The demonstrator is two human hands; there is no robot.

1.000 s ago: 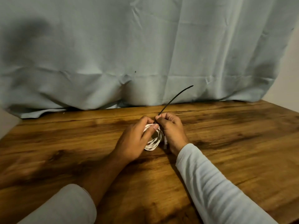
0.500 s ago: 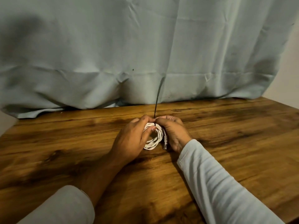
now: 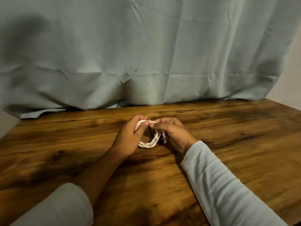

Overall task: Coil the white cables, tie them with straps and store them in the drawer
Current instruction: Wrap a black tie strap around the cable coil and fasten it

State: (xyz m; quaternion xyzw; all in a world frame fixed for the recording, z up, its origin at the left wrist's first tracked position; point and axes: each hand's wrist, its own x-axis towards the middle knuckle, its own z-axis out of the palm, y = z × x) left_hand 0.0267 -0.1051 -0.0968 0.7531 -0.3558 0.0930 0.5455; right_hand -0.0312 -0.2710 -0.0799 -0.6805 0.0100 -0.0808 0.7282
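Note:
A coiled white cable (image 3: pixel 153 141) is held just above the wooden table (image 3: pixel 228 131), in the middle of the view. My left hand (image 3: pixel 128 137) grips the coil's left and top side, thumb pressed on the top strands. My right hand (image 3: pixel 174 134) pinches the coil's top right, its fingers curled. A thin black strap (image 3: pixel 150 131) shows only as a short dark piece inside the loop and a tip above the fingers; the rest is hidden. A plug end (image 3: pixel 164 139) sticks out beside my right palm.
A pale blue-grey cloth (image 3: pixel 146 54) hangs behind the table's far edge and covers the whole background. Bare wood lies to the left and right of my hands. No drawer is in view.
The black strap's long free end, which stood up and swung from right to upright, has dropped out of sight into the coil. Both hands stay on the cable.

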